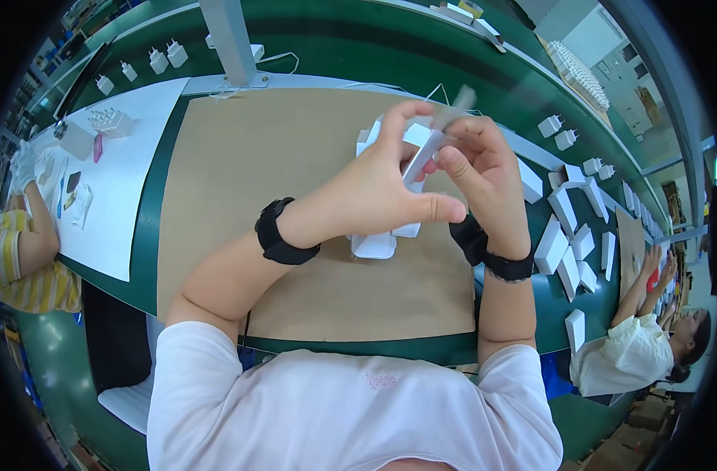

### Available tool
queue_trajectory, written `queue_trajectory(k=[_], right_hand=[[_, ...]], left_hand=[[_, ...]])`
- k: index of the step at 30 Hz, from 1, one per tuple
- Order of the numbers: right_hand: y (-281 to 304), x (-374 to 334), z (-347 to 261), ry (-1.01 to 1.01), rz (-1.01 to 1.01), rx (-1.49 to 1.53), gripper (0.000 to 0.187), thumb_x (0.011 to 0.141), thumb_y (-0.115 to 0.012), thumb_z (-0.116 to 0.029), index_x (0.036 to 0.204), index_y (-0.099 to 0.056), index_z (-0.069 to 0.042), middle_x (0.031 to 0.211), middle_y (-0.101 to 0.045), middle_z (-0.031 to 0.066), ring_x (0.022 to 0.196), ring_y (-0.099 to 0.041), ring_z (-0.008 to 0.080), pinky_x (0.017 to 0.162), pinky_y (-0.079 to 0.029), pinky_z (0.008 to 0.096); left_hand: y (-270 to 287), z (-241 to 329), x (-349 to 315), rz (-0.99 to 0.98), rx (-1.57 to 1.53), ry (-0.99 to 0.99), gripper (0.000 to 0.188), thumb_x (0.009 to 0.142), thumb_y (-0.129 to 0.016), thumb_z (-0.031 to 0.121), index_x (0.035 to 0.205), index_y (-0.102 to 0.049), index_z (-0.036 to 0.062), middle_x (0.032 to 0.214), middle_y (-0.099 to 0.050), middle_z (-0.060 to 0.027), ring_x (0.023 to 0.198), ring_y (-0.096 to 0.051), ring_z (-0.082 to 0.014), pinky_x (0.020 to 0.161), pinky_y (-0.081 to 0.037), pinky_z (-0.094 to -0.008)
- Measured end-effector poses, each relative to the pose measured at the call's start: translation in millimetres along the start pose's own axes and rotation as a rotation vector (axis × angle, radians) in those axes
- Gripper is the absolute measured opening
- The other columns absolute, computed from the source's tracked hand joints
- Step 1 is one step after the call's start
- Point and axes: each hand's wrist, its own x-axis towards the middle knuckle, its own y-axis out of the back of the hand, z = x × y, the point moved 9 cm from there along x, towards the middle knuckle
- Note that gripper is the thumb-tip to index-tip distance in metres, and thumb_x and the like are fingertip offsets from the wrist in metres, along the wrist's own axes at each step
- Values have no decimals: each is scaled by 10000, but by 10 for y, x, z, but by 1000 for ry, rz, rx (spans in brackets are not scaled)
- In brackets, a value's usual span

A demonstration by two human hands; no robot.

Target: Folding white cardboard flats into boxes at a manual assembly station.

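A small white carton is held up at a tilt between my two hands, above the brown work mat. My left hand grips it from the left, the index finger arched over it and the thumb stretched out below. My right hand has its fingers curled and its thumb at the carton's right edge. A pale blurred strip sticks up past the carton's upper end; whether it is a flap or film I cannot tell. Beneath my hands, more white cartons lie on the mat, partly hidden by my left hand.
The brown mat covers the green bench. Several white cartons are heaped at right. White plug adapters line the back edge, near a grey post. One co-worker sits at right, another in yellow stripes at left.
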Motion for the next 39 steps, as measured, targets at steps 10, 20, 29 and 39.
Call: queue_trajectory(k=[10, 20, 29, 39], right_hand=[[45, 0, 12, 48, -157, -201, 258, 745, -743, -180, 847, -549, -45, 708, -529, 0, 711, -527, 96, 646, -439, 227], [62, -30, -64, -28, -247, -87, 275, 820, -669, -260, 792, -537, -20, 799, -556, 28, 753, -576, 113, 681, -482, 237], [61, 48, -131, 43, -14, 242, 192, 842, -634, -197, 843, -554, -22, 829, -567, 37, 781, -574, 124, 666, -472, 246], [96, -11, 207, 51, 79, 288, 309, 893, -582, -245, 1113, -519, -37, 856, -565, 16, 787, -523, 77, 726, -423, 215]], left_hand=[[-118, -162, -9, -160, 151, 34, 910, 782, -667, 463, 1329, -48, 82, 1103, -490, -180, 1040, -484, -230, 869, -420, -350], [-83, -83, 11, -137, -9, 59, 1016, 723, -740, 409, 1343, -31, 28, 1008, -542, -195, 881, -579, -249, 781, -466, -328], [60, 12, 66, 47, -61, -150, 902, 774, -697, 399, 1344, -63, 103, 946, -569, -155, 820, -601, -199, 706, -495, -310], [6, -156, 87, 5, -198, -46, 633, 873, -580, 363, 1259, -171, 72, 960, -512, -124, 802, -567, -148, 630, -482, -272]])
